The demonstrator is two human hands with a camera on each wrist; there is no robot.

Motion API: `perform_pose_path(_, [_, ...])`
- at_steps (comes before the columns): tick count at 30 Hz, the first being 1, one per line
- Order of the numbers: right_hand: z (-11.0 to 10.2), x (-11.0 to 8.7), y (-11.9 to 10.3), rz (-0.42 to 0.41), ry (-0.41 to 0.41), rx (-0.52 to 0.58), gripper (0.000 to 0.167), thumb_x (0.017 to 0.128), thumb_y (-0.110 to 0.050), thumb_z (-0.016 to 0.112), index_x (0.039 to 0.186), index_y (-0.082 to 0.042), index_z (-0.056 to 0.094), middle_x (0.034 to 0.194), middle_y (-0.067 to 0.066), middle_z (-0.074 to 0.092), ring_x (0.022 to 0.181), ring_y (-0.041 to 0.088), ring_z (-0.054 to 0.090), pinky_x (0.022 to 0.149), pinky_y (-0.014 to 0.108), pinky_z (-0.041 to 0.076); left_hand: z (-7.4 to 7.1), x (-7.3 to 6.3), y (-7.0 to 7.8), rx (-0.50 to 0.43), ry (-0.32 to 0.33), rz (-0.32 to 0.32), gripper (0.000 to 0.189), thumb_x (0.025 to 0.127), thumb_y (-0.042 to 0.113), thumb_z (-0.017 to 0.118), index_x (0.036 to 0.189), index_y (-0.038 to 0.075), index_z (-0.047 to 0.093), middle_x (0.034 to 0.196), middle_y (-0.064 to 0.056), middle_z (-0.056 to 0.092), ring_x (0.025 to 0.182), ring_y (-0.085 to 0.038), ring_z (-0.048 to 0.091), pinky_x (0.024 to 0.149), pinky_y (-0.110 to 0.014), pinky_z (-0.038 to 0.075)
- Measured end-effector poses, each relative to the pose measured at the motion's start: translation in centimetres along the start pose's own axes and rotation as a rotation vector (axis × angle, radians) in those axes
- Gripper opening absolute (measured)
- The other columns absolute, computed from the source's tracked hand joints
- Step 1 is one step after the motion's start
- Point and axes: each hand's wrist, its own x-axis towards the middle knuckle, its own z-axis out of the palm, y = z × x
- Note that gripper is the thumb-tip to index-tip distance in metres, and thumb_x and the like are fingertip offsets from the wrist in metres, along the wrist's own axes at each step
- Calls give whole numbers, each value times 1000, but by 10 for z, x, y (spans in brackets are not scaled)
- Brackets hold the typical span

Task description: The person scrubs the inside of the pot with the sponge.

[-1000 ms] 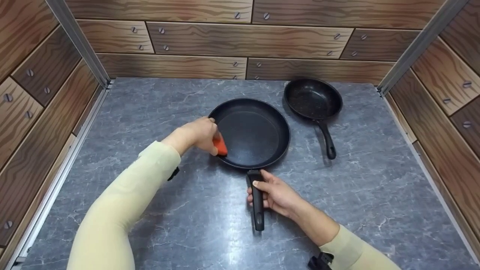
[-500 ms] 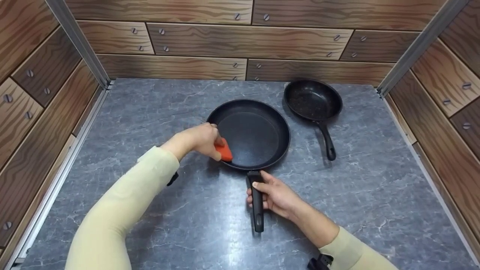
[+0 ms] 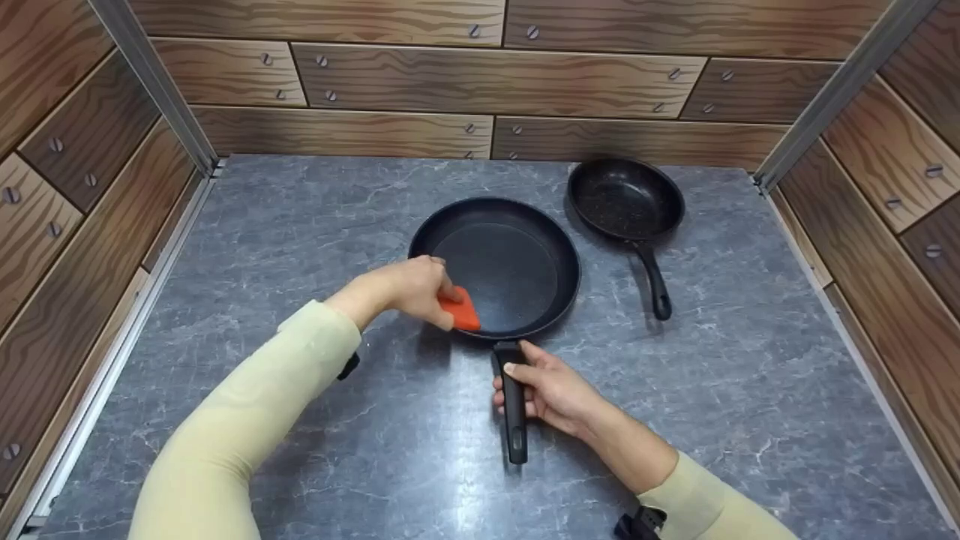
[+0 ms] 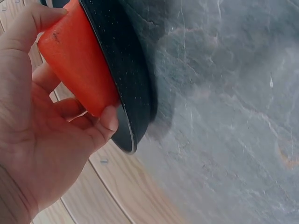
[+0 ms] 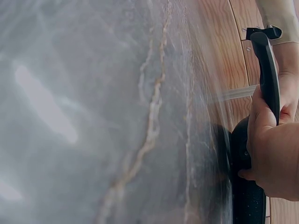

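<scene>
A large black frying pan (image 3: pixel 502 259) lies on the grey marbled table in the head view, its handle (image 3: pixel 514 420) pointing toward me. My right hand (image 3: pixel 559 390) grips that handle near the pan, thumb on top and fingers beneath. Over the pan's near-left rim, my left hand (image 3: pixel 420 289) holds an orange sponge (image 3: pixel 463 309) against the inner wall. In the left wrist view, thumb and fingers pinch the sponge (image 4: pixel 77 56) at its edges, and the pan's speckled outer side (image 4: pixel 135 70) stands beside it. The right wrist view shows the handle (image 5: pixel 267 70) partly hidden by the hand.
A smaller black frying pan (image 3: pixel 626 199) sits at the back right, its handle (image 3: pixel 655 281) toward me. Wood-patterned panels (image 3: pixel 495 82) enclose the table (image 3: pixel 315 202) at the back and both sides, with metal posts (image 3: pixel 154 82) at the rear corners.
My left hand has slid the sponge along the pan's left inner rim, toward me and to the right. The right hand keeps its grip on the handle. The smaller pan has not moved.
</scene>
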Motion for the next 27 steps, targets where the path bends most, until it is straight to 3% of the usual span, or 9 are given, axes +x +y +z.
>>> perform_pose_path(14, [-1,0,-2,17,9,7,74,111,-7,47,169,-6,1,102,15,69,82,20,74,80,39,64,13,5,4,-84,56,124,54,83,38,80,133,18,77,111,-8,72,101,-23,58,90,-37,50])
perform_pose_path(22, [-2,1,-2,24,5,-4,74,111,-8,47,169,-5,1,101,14,69,83,20,74,83,41,63,22,8,7,-136,54,129,58,86,38,77,140,19,72,121,-11,68,104,-24,59,92,-38,50])
perform_pose_path(27, [-2,1,-2,26,-18,-9,69,111,-7,47,168,-5,9,100,14,69,83,21,74,82,40,63,27,10,9,-188,49,150,58,89,38,76,143,20,69,123,-13,67,101,-25,59,87,-38,48])
